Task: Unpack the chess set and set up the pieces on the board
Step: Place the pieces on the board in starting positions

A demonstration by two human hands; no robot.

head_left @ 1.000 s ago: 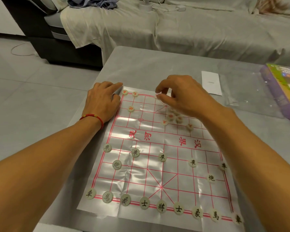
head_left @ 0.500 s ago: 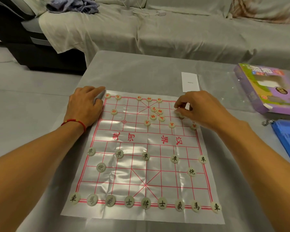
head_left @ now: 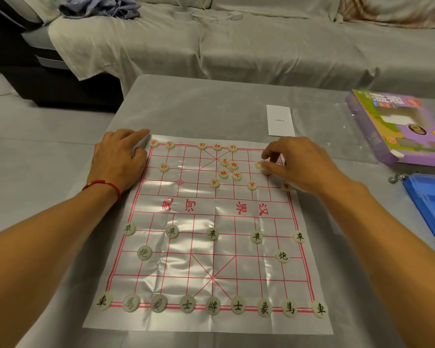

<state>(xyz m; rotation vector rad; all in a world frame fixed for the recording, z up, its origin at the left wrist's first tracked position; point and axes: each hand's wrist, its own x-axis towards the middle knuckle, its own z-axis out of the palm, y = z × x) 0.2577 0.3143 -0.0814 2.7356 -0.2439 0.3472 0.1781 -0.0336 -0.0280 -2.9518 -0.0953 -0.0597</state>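
In the head view, the right hand (head_left: 299, 164) hangs over the far right part of the board (head_left: 211, 247), its thumb and forefinger curled down around a red-lettered piece (head_left: 259, 164) on the cannon row. The fingertips touch or nearly touch that disc; whether they pinch it or only nudge it cannot be told. The piece lies just left of the fingertips, toward the board's middle. As a flat round disc it has no long axis to line up.

The loose cluster of red pieces (head_left: 229, 169) sits further left, between the two hands but nearer the right, so the right hand looks better placed for the next pick.

The left hand (head_left: 118, 159) presses flat on the board's far left corner, fingers fairly straight, holding nothing.

The near side's black pieces (head_left: 212, 305) stand in full rows. Another red piece (head_left: 285, 185) is partly covered by the right hand. The far right corner is hidden behind its fingers, so whether a piece stands there is unclear.
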